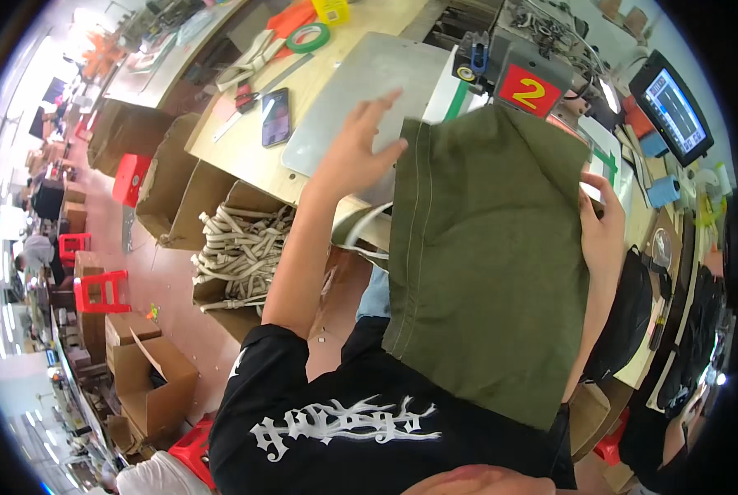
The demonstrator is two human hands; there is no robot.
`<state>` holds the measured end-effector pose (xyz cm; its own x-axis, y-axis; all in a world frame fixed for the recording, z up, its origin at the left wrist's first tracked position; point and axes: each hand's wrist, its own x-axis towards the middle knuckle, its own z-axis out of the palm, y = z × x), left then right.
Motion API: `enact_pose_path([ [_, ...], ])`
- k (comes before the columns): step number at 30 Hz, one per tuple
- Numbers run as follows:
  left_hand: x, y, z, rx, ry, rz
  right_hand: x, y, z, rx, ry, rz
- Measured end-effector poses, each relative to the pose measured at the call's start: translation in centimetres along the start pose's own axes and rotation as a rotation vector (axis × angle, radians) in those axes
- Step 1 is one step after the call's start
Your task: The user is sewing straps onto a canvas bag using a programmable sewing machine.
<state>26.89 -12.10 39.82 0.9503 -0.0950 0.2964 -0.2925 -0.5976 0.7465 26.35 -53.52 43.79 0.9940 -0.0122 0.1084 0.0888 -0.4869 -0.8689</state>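
Note:
An olive-green fabric piece [489, 264], with pale stitching along its left side, spans from the sewing machine to my chest. My right hand [600, 214] grips its right edge, fingers partly hidden. My left hand [369, 136] is raised beside the fabric's upper-left edge with fingers apart, holding nothing, over a grey metal plate [344, 74]. The grey machine head with a red numbered sign [509, 82] is just beyond the fabric. A loop of green material with white edging [361, 231] hangs at the fabric's left.
A phone [276, 118], green tape roll [309, 39] and red-handled scissors [245, 99] lie on the wooden table [224, 140]. Cardboard boxes, one with pale cords [237, 247], line its left. A screen [670, 107] and black bag [617, 322] are right. Co-workers and red stools appear behind.

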Motion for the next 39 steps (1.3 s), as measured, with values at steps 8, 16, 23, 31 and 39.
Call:
enact_pose_path([
  [8,-2.3,-2.8,6.1,0.120,-0.014,0.071,0.3,11.7,-1.8,-0.081,0.032,0.134],
  [16,-1.5,-2.8,7.4,0.168,0.157,-0.012,-6.8,8.6,-2.3,0.127,-0.128,0.211],
  [23,-2.5,-0.7,5.4,0.321,0.056,-0.362,-10.0,5.7,-0.9,-0.191,0.104,0.056],
  [31,-8.3,2.2,1.3,0.183,-0.059,-0.616,-10.4,4.5,3.3,-0.135,-0.175,0.108],
  [39,-13.0,3.4,2.8,-0.024,-0.094,-0.405,-7.8,1.1,6.8,0.006,-0.207,0.017],
])
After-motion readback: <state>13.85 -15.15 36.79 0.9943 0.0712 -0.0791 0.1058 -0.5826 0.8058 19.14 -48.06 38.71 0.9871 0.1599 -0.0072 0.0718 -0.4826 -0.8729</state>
